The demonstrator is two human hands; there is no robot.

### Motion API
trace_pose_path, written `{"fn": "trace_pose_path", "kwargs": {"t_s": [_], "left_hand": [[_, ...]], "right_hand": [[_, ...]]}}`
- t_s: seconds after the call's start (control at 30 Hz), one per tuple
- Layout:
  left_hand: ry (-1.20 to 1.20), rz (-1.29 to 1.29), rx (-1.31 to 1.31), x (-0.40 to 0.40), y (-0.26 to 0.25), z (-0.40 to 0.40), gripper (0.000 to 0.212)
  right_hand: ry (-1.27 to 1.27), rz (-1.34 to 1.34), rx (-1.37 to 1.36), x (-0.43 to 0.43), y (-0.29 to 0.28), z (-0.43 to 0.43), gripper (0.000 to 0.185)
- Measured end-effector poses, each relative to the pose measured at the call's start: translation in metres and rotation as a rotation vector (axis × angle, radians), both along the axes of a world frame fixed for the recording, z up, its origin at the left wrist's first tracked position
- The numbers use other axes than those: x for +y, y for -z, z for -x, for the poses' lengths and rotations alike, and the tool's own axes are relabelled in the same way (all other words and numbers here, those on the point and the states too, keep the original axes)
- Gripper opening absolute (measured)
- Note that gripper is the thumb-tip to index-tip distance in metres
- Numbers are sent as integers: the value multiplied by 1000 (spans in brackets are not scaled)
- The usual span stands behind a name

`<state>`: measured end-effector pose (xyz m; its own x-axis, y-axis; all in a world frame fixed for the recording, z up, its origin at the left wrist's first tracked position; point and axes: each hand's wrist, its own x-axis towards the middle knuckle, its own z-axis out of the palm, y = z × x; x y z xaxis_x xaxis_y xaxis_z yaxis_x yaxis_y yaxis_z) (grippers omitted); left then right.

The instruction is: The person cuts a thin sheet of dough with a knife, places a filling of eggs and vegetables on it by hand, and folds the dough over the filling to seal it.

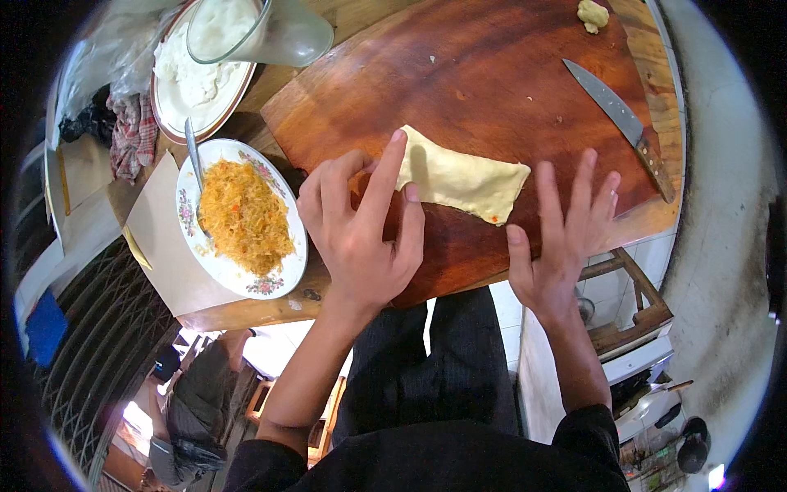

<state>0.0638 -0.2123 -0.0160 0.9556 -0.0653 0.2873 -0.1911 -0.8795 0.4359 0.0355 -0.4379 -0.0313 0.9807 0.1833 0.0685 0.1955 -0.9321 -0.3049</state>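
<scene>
A flat, folded rectangle of pale dough (461, 175) lies on the reddish-brown wooden board (467, 80), with a small orange speck near its lower right corner. My left hand (363, 227) is at the dough's left end, index finger and thumb spread around that edge; whether the fingertips touch it I cannot tell. Just off the right end hovers my right hand (556, 240), fingers apart and holding nothing. Left of my left hand, an oval floral plate (280, 184) bears a heap of orange shredded filling (246, 218), with a metal spoon (193, 147) stuck in its side.
A knife (605, 104) with a wooden handle lies at the board's right. Beyond it sits a small dough lump (593, 15). A drinking glass (295, 34) stands by a plate of white paste (190, 80) at the upper left. Behind on the left, a person (190, 406) is visible.
</scene>
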Motion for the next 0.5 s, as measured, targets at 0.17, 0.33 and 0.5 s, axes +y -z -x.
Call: {"fn": "trace_pose_path", "kwargs": {"t_s": [0.17, 0.33, 0.5], "left_hand": [[-36, -35, 58, 0, 1, 17, 49], [-30, -124, 138, 2, -5, 21, 47], [-52, -142, 174, 4, -1, 23, 49]], "right_hand": [[-25, -1, 41, -1, 6, 15, 61], [-24, -91, -61, -4, 11, 22, 60], [-68, -23, 7, -1, 11, 26, 56]]}}
